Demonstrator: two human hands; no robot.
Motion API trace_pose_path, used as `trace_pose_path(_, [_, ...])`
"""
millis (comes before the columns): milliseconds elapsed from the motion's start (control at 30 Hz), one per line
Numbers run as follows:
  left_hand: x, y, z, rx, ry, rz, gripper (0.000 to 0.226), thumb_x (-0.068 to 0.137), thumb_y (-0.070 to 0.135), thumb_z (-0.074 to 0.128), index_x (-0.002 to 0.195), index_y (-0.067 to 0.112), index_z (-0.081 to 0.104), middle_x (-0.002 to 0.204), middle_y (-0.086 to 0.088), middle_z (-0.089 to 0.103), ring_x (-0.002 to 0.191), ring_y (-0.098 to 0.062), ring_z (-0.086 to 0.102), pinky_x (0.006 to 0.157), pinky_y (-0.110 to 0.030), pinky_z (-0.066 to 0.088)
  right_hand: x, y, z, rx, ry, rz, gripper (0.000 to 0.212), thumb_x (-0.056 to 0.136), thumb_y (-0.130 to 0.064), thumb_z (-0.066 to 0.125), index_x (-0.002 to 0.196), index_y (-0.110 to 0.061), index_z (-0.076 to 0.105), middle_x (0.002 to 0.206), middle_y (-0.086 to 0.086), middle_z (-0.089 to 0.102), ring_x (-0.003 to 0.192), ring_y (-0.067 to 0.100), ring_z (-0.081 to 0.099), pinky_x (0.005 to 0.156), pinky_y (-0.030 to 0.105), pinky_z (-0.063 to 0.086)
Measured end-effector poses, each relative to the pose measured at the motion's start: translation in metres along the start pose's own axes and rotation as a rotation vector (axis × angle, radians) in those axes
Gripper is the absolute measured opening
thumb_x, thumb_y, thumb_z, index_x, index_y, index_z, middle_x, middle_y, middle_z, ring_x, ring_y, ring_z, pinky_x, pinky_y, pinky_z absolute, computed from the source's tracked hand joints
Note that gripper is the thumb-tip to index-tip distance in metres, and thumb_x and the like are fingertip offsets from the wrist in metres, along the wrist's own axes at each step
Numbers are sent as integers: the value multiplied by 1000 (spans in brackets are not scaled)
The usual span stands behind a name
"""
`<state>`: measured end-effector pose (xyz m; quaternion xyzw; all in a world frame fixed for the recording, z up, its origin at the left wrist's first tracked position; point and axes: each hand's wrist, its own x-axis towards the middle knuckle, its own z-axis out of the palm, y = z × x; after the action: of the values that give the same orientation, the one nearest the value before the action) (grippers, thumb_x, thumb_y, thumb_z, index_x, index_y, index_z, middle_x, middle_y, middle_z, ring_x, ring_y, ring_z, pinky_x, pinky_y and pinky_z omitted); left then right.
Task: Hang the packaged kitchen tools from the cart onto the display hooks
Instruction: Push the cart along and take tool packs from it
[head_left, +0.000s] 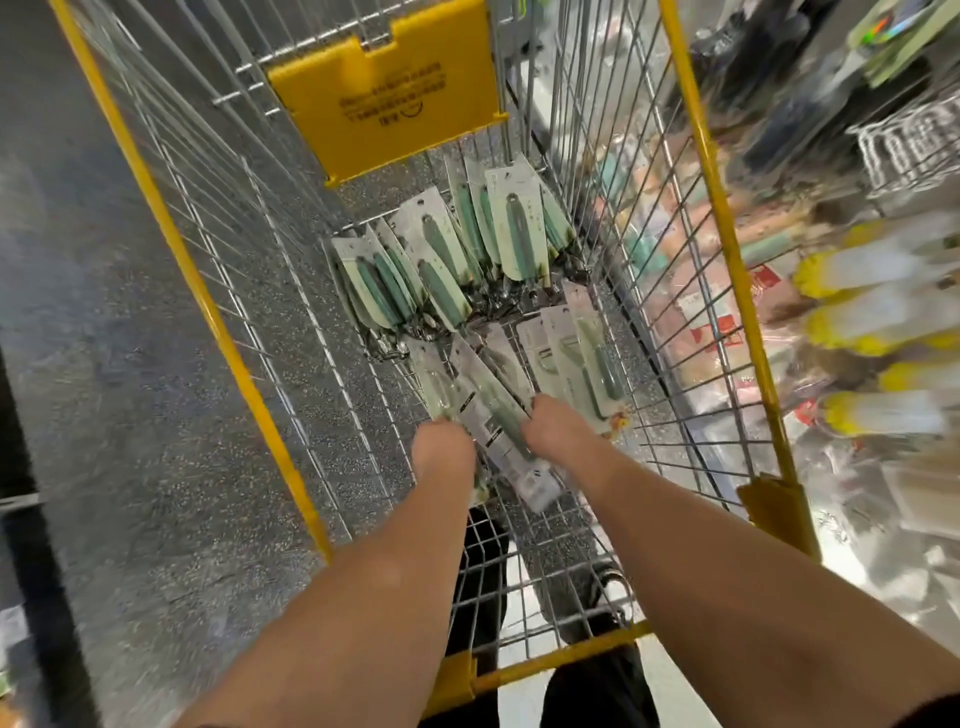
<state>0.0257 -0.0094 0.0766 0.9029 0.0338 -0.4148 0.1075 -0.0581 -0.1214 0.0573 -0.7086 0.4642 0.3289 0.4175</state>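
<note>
Head view: looks down into a wire cart (691, 171) with yellow edges.
Both arms: reach down deep into the cart, side by side.
Left hand (443, 451): sits at the near end of a long pack, and its fingers curl down around the pack's left edge. It holds the pack.
Right hand (558, 428): sits on the right side of the same pack, fingers bent down onto it. It grips the pack too.
Held pack (498, 415): a flat card pack with a green tool on it. It lies slanted between the two hands, low in the cart.
Packs beside it (576, 353): more card packs with green peelers lie flat on the cart floor, just right of the hands.
Far packs (447, 249): a fanned row of green-handled tools lies at the far end of the cart floor.
Yellow sign (384, 88): hangs on the far wire wall, above the far packs.
Shelves (878, 312): on the right, outside the cart, very blurry, with yellow and white things.
Floor (104, 312): grey and speckled, left of the cart.
</note>
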Motion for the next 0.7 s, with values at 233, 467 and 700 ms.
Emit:
trace_pose_path(233, [-10, 15, -5, -257, 34, 73, 43, 99, 4, 51, 141, 0, 45, 134, -18, 53, 84, -16, 56, 75, -26, 55, -20, 3, -24, 201, -15, -82, 60, 98, -7, 48, 155, -12, 28, 145, 12, 48, 85, 19, 66, 66, 31, 57])
trace_pose_path(467, [-14, 19, -10, -545, 35, -2, 40, 107, 22, 36, 132, -4, 55, 71, 5, 34, 59, -7, 31, 52, -25, 32, -38, 16, -26, 153, 236, -93, 52, 100, -10, 51, 149, -14, 35, 101, 1, 61, 68, 12, 62, 52, 25, 48])
trace_pose_path(700, [-27, 24, -20, -495, -77, -14, 19, 108, 26, 41, 112, 16, 56, 75, 0, 47, 53, -11, 37, 42, -21, 35, -78, 25, -54, 335, 221, -115, 63, 100, -11, 49, 157, -19, 23, 127, 12, 53, 62, 13, 58, 44, 23, 47])
